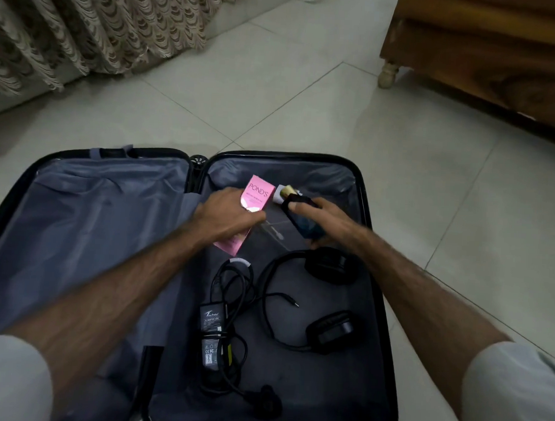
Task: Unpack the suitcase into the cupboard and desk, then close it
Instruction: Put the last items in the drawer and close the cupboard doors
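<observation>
A black suitcase lies open flat on the tiled floor, grey lining showing in both halves. In its right half, my left hand holds a pink Pond's box near the far end. My right hand grips a dark blue bottle with a gold cap. Nearer me in the same half lie black headphones and a black power adapter with its coiled cable. The left half holds nothing that I can see.
A wooden piece of furniture on short legs stands at the back right. A patterned curtain hangs at the back left. Pale floor tiles surround the suitcase.
</observation>
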